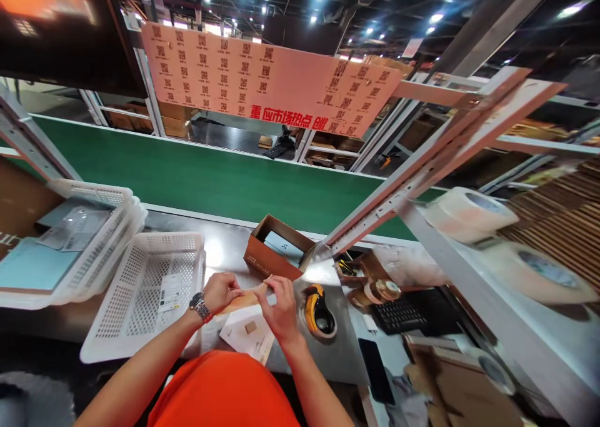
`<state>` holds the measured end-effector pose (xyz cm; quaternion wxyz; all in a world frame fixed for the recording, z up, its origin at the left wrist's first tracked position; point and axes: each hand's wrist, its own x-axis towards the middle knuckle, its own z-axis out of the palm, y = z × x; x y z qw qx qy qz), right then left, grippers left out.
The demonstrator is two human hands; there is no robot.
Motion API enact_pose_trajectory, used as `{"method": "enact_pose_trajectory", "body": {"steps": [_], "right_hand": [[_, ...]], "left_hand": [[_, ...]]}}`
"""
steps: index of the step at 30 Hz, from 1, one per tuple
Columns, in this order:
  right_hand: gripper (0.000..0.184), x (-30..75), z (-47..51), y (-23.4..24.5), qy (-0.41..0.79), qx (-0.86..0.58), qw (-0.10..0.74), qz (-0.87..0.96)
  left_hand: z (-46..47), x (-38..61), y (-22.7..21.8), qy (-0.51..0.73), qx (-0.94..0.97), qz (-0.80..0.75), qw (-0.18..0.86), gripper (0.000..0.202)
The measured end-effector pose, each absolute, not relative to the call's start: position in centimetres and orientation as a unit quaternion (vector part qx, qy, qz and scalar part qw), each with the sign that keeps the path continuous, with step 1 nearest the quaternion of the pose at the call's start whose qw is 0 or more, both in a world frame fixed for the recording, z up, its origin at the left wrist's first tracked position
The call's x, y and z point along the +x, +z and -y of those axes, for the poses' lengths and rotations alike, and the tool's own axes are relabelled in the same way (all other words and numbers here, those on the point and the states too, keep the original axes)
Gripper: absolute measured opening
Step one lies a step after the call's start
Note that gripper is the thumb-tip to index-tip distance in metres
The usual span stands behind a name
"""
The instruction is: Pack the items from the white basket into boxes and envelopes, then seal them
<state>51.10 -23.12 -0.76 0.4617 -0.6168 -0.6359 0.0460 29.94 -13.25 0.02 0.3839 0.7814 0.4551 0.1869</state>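
Between my two hands a thin tan strip (244, 300), perhaps paper or film, is stretched just above the metal bench. My left hand (220, 294), with a watch on its wrist, pinches one end. Fingers of my right hand (280, 305) pinch the other end. Below them lies a white printed sheet or envelope (241, 332) with a small brown square on it. Just beyond the hands stands an open cardboard box (267, 261) with a pale blue box (284, 247) inside. A yellow and black tape dispenser (320, 314) rests right of my right hand.
At left is a white plastic basket (119, 333) holding a labelled packet (169, 292), beside stacked baskets (100, 258). A green conveyor (201, 180) runs behind the bench. A slanted metal post (375, 217), keyboard (398, 314), phone (376, 371) and tape rolls (473, 211) are at right.
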Motion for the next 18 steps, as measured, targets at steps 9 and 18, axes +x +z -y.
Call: {"method": "enact_pose_trajectory", "body": {"steps": [9,18], "right_hand": [[0.067,48.6,23.3,-4.1,0.5,-0.627,0.488,0.343],[0.064,49.8,24.0,-5.8,0.533,-0.614,0.472,0.34]], "left_hand": [[15.0,31.2,-1.4,0.176,0.676,-0.495,0.517,0.072],[15.9,31.0,-2.7,0.149,0.698,-0.472,0.517,0.071]]}}
